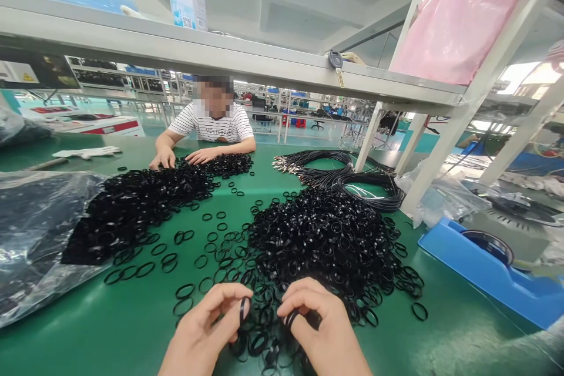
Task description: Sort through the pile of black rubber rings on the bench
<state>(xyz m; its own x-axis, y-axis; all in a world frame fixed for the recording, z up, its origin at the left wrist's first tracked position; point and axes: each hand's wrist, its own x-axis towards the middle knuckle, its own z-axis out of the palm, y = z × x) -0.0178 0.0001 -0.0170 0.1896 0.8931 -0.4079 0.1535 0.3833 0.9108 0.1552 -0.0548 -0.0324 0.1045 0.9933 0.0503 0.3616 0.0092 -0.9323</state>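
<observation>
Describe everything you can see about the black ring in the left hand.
The ring is thin, black and looks like rubber. It stands on edge, pinched between thumb and fingertips of the left hand, squeezed into a narrow oval. It is held just above the green table, at the near edge of the big pile of rings.

Both hands are held near, palms down: the left hand [203, 329] and right hand [318, 324] with fingertips seemingly pinched.
</observation>
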